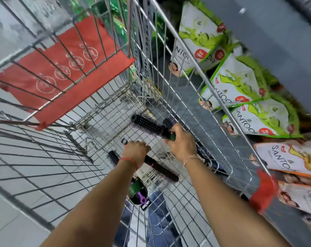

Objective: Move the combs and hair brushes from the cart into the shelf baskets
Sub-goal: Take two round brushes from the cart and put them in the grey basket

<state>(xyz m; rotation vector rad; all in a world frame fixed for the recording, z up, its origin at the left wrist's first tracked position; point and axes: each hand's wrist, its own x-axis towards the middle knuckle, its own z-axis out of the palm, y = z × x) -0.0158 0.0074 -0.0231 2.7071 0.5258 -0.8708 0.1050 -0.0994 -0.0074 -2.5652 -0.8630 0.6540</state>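
Observation:
Both my arms reach down into the wire shopping cart (185, 50). My right hand (182, 141) grips the handles of two round black hair brushes (147, 124), their bristle heads pointing away to the upper left. My left hand (137, 148) is closed on a brush lying on the cart floor; a small bristle head (113, 157) sticks out to its left. A long round black brush (162, 168) lies on the floor between my wrists. A brush with a green and purple handle (137, 192) lies nearer to me. No shelf baskets are in view.
A red plastic child-seat flap (62, 68) hangs at the cart's far end. To the right, shelves hold green and white Santoor packs (240, 81) and orange ones (297, 157). A red corner bumper (263, 189) caps the cart's rim. Grey tiled floor shows below.

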